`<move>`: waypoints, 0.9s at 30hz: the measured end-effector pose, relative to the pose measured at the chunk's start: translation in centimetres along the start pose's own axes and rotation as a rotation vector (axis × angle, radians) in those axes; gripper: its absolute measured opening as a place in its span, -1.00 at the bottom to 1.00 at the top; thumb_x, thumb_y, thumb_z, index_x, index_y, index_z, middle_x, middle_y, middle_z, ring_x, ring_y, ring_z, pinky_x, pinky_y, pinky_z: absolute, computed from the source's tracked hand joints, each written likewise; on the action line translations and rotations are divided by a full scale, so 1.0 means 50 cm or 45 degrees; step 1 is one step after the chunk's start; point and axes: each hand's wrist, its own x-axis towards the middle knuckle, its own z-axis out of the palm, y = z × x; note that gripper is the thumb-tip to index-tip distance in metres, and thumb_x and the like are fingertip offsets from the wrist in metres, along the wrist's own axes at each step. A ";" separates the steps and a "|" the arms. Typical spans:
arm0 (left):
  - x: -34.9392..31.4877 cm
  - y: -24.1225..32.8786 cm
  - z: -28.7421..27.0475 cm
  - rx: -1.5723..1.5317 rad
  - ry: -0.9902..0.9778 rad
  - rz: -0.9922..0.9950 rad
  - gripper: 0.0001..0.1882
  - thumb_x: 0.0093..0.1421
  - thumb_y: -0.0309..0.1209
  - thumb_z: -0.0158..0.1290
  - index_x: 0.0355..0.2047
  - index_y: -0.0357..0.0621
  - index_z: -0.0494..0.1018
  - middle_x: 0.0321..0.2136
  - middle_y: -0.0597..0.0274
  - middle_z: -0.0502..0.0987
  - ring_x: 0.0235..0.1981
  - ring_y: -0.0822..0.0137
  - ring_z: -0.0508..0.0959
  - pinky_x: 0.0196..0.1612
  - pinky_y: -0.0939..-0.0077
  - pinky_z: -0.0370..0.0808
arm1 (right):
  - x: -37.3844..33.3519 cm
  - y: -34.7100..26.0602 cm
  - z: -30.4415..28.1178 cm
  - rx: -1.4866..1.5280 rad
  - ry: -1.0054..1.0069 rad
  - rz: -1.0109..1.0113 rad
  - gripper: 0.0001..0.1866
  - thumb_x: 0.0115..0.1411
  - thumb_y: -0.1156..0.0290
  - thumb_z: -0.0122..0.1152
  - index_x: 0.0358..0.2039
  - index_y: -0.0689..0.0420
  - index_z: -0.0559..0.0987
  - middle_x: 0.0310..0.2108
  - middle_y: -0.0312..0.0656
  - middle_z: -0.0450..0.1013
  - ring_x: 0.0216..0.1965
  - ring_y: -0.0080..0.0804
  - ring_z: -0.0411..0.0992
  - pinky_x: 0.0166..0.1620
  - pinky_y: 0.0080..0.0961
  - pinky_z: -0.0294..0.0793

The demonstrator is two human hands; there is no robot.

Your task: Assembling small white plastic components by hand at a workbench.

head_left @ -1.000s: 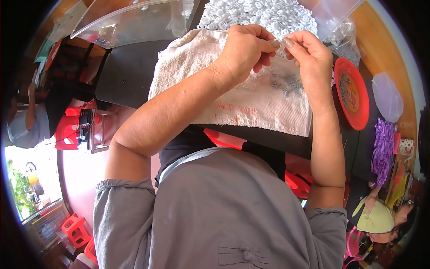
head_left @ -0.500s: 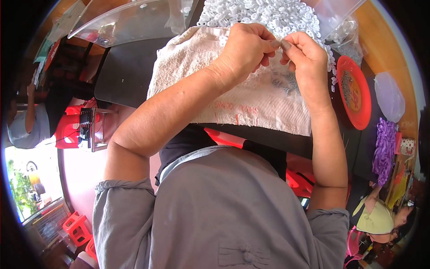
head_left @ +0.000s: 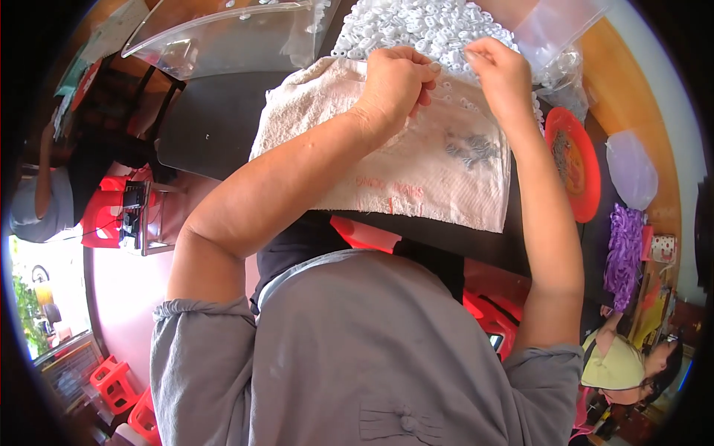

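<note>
My left hand (head_left: 398,82) is closed in a pinch above a pale towel (head_left: 297,119) on the dark table. Whatever its thumb and fingertips hold is too small to make out. Apart from it, my right hand (head_left: 504,78) hovers over the near right side of a heap of small white plastic pieces (head_left: 416,26). Its thumb and fingers are bent together; any piece between them cannot be made out. Small grey metal parts (head_left: 474,151) lie in a loose patch on the towel, left of my right forearm. A few white pieces rest at the towel's far edge.
A red oval plate (head_left: 591,178) with small grey parts stands on the right. Clear plastic bins (head_left: 223,44) and bags (head_left: 561,74) flank the heap. Beyond the plate are a whitish bag (head_left: 632,171) and a purple bundle (head_left: 623,256). Other people are at both sides.
My hands, fingertips touching before, have parted. The right one has moved up to the white heap, uncovering the grey parts; the left stays pinched over the towel.
</note>
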 end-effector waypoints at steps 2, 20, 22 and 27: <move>-0.005 0.002 0.003 0.037 0.021 -0.008 -0.88 0.12 -0.51 0.13 -0.48 -0.34 0.46 -0.66 0.21 0.45 -0.74 0.45 0.38 -0.76 0.55 0.22 | 0.041 -0.007 0.015 -0.479 -0.098 -0.126 -0.79 0.07 0.26 0.21 -0.29 0.04 0.61 -0.49 -0.14 0.54 -0.43 -0.32 0.49 -0.34 -0.39 0.41; 0.000 0.003 -0.003 -0.108 -0.090 -0.002 -0.88 0.09 -0.52 0.14 -0.49 -0.36 0.47 -0.68 0.17 0.45 -0.76 0.41 0.41 -0.79 0.54 0.22 | -0.021 -0.031 -0.047 0.902 -0.293 0.476 -0.84 0.23 0.41 0.12 -0.34 0.25 0.55 -0.51 -0.29 0.45 -0.49 -0.50 0.42 -0.46 -0.68 0.21; -0.005 0.001 0.000 -0.097 -0.119 0.034 -0.88 0.10 -0.51 0.14 -0.48 -0.36 0.48 -0.68 0.18 0.46 -0.76 0.42 0.41 -0.78 0.55 0.23 | -0.047 -0.045 -0.052 0.937 -0.264 0.503 -0.84 0.23 0.41 0.12 -0.32 0.26 0.54 -0.51 -0.28 0.45 -0.49 -0.49 0.42 -0.46 -0.68 0.22; -0.023 0.007 0.015 0.028 -0.160 0.144 -0.86 0.12 -0.48 0.13 -0.45 -0.36 0.49 -0.66 0.23 0.46 -0.73 0.48 0.41 -0.73 0.60 0.27 | -0.087 -0.068 -0.056 1.019 -0.134 0.540 -0.83 0.23 0.43 0.13 -0.28 0.29 0.54 -0.50 -0.27 0.44 -0.48 -0.46 0.43 -0.44 -0.66 0.24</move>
